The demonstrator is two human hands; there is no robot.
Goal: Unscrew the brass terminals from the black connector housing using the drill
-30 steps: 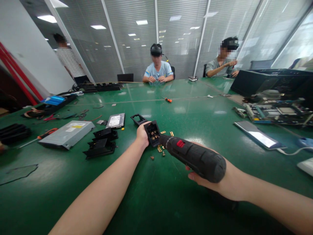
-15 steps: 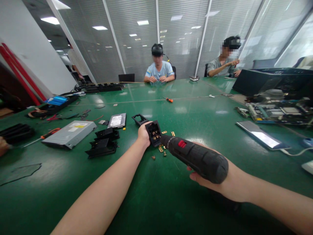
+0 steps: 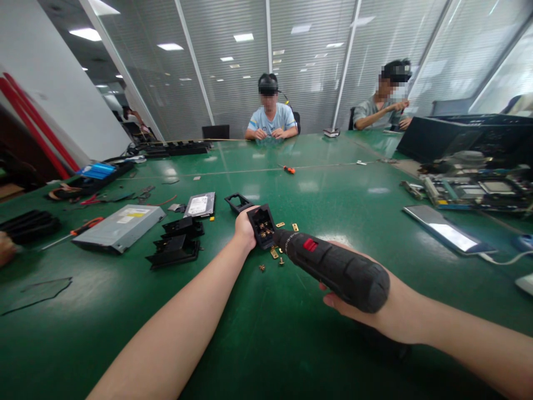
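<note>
My left hand (image 3: pixel 245 229) grips a small black plastic housing (image 3: pixel 263 214) with brass screws and contacts inside its open face. My right hand (image 3: pixel 353 303) is wrapped round a black cordless drill (image 3: pixel 333 266) with a red switch on top. The drill's nose points left at the housing's lower right side; whether the bit touches a screw is hidden. Brass plates (image 3: pixel 273 253) and loose screws (image 3: pixel 262 268) lie on the table under and beside the housing. Just behind my left hand is a black plastic frame (image 3: pixel 238 202).
On the left lie black plastic pieces (image 3: pixel 175 253), a grey disc drive (image 3: pixel 120 228) and a hard drive (image 3: pixel 200 205). An orange screwdriver (image 3: pixel 288 170) lies ahead. To the right are a phone (image 3: pixel 447 229) and a circuit board (image 3: pixel 474 191). Two people sit across the green table (image 3: pixel 233 344).
Almost nothing differs. Both hands, the housing and the drill hold practically the same place, and the view has shifted very slightly.
</note>
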